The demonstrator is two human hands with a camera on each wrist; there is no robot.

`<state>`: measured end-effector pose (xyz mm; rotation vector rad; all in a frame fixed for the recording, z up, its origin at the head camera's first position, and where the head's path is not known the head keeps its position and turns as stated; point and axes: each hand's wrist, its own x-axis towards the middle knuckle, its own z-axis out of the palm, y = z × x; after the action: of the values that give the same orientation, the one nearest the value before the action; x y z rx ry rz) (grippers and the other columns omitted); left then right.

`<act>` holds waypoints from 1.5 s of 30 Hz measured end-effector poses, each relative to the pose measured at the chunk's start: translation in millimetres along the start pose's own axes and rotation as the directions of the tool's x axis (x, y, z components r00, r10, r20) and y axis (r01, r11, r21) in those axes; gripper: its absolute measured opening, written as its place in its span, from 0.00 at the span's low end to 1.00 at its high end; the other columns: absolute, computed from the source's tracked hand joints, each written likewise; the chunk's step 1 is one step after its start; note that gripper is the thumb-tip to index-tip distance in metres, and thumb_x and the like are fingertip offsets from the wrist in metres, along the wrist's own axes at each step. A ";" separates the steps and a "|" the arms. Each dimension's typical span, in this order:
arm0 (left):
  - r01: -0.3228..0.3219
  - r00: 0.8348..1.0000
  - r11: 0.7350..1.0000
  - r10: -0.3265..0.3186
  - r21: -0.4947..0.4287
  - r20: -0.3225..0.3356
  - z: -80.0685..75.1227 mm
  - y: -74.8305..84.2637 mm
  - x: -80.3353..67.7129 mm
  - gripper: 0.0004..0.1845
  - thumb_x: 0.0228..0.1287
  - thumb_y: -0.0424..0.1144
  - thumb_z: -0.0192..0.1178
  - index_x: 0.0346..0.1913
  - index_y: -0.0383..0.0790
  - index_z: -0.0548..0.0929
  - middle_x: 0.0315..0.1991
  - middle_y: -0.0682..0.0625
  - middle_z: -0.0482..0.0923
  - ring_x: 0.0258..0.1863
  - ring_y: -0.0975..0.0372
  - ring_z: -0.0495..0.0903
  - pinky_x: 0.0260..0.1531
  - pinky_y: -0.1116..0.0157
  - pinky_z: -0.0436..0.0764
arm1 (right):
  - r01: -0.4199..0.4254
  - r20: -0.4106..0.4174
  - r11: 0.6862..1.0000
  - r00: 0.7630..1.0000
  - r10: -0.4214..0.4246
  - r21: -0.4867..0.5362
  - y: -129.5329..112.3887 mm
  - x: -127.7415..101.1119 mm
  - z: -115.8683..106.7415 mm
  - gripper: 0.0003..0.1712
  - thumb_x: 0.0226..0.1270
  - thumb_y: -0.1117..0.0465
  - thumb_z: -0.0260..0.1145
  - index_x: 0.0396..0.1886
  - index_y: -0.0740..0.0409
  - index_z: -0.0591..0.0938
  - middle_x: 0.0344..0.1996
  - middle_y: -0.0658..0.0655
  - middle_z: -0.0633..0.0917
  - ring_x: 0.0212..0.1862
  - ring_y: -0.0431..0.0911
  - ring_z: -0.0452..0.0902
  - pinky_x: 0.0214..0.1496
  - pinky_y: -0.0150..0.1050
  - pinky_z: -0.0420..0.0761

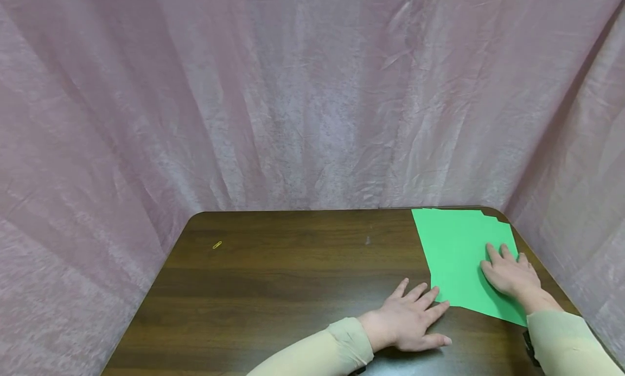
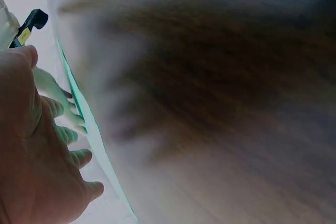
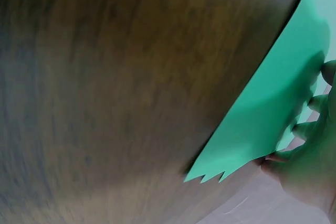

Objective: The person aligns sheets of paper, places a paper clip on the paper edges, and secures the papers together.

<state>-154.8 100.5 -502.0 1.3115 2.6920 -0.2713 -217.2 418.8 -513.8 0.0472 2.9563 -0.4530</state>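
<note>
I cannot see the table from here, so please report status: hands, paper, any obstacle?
Right hand flat on green paper, fingers straight. Left hand flat on table, fingertips at paper's near edge. Small paper clip far left, not in the way.

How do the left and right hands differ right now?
The left hand lies flat on the bare table, fingertips at the edge of the green paper; the right hand rests on top of the paper. The left hand sits nearer the person, the right hand farther out toward the table's right edge. Both are palm down with fingers straight, gripping nothing.
</note>
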 end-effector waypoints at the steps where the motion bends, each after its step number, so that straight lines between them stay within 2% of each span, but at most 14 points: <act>1: 0.001 1.000 1.000 -0.001 0.005 -0.002 -0.5 -0.6 0.9 0.40 0.68 0.78 0.19 0.81 0.74 0.42 0.82 0.66 0.37 0.80 0.67 0.39 0.78 0.54 0.44 | 0.005 -0.003 1.000 1.000 -0.005 -0.002 -1.2 1.6 -0.1 0.41 0.82 0.46 0.36 0.78 0.75 0.49 0.71 0.87 0.45 0.65 0.91 0.35 0.64 0.81 0.46; 7: 0.023 1.000 0.999 -0.022 0.041 -0.020 4.4 -1.6 1.6 0.39 0.69 0.78 0.19 0.81 0.74 0.44 0.82 0.66 0.39 0.80 0.66 0.41 0.77 0.53 0.46 | 0.051 -0.045 0.998 0.998 -0.052 -0.030 -9.2 3.6 6.0 0.40 0.83 0.46 0.38 0.77 0.76 0.54 0.70 0.88 0.50 0.66 0.89 0.40 0.65 0.80 0.48; 12: 0.008 1.000 0.998 -0.008 0.060 -0.009 9.8 1.5 -0.2 0.40 0.68 0.78 0.18 0.81 0.74 0.44 0.82 0.66 0.38 0.80 0.66 0.40 0.77 0.53 0.46 | 0.078 -0.069 0.994 0.994 -0.084 -0.079 -12.9 -1.7 14.2 0.39 0.83 0.47 0.41 0.75 0.77 0.59 0.68 0.88 0.55 0.65 0.89 0.45 0.65 0.79 0.52; 16: 0.019 0.999 0.996 -0.016 0.089 -0.028 9.0 0.0 5.8 0.41 0.68 0.78 0.18 0.81 0.72 0.43 0.82 0.65 0.38 0.80 0.66 0.39 0.77 0.53 0.44 | 0.090 -0.094 0.993 0.991 -0.097 -0.083 -16.8 -2.2 12.5 0.39 0.83 0.47 0.42 0.75 0.77 0.60 0.68 0.88 0.56 0.68 0.86 0.46 0.67 0.77 0.49; 19: 0.032 0.999 0.996 -0.029 0.087 -0.037 8.2 0.5 9.1 0.41 0.68 0.78 0.18 0.81 0.73 0.44 0.82 0.65 0.38 0.80 0.66 0.39 0.77 0.53 0.44 | 0.096 -0.097 0.992 0.990 -0.105 -0.086 -20.9 -1.7 10.8 0.39 0.83 0.47 0.43 0.75 0.76 0.60 0.68 0.88 0.56 0.69 0.84 0.47 0.68 0.75 0.48; 23: 0.039 0.999 0.997 -0.038 0.064 -0.019 8.2 -1.2 9.9 0.41 0.67 0.79 0.18 0.81 0.73 0.44 0.82 0.66 0.38 0.80 0.66 0.39 0.77 0.53 0.44 | 0.082 -0.093 0.992 0.992 -0.091 -0.098 -28.7 0.3 11.0 0.39 0.83 0.45 0.43 0.76 0.74 0.60 0.69 0.87 0.56 0.67 0.86 0.48 0.66 0.77 0.53; 31: 0.064 0.996 0.998 -0.066 0.028 0.068 9.0 -9.4 3.4 0.40 0.68 0.78 0.19 0.81 0.72 0.44 0.81 0.67 0.38 0.80 0.68 0.37 0.78 0.54 0.43 | 0.081 -0.088 0.991 0.992 -0.090 -0.105 -43.4 2.1 14.9 0.39 0.82 0.45 0.44 0.76 0.73 0.62 0.69 0.86 0.58 0.66 0.88 0.49 0.64 0.78 0.58; 38: 0.074 0.994 0.996 -0.078 0.057 0.073 6.5 -11.7 -5.9 0.40 0.69 0.78 0.20 0.81 0.71 0.45 0.81 0.67 0.40 0.80 0.68 0.40 0.77 0.56 0.46 | 0.103 -0.097 0.990 0.989 -0.112 -0.092 -51.2 4.2 15.5 0.39 0.82 0.45 0.47 0.76 0.73 0.62 0.69 0.86 0.58 0.67 0.85 0.52 0.65 0.76 0.59; 45: 0.054 0.994 0.998 -0.056 0.030 0.089 8.4 -20.3 -16.5 0.40 0.70 0.77 0.20 0.81 0.71 0.45 0.82 0.66 0.39 0.80 0.68 0.40 0.77 0.56 0.48 | 0.109 -0.095 0.993 0.989 -0.113 -0.046 -61.1 3.8 19.4 0.39 0.80 0.46 0.52 0.76 0.72 0.62 0.69 0.85 0.58 0.69 0.80 0.53 0.62 0.77 0.62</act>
<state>-160.4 73.8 -504.8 1.2038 2.6614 -0.3654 -221.5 354.7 -514.6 -0.1042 3.0742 -0.4164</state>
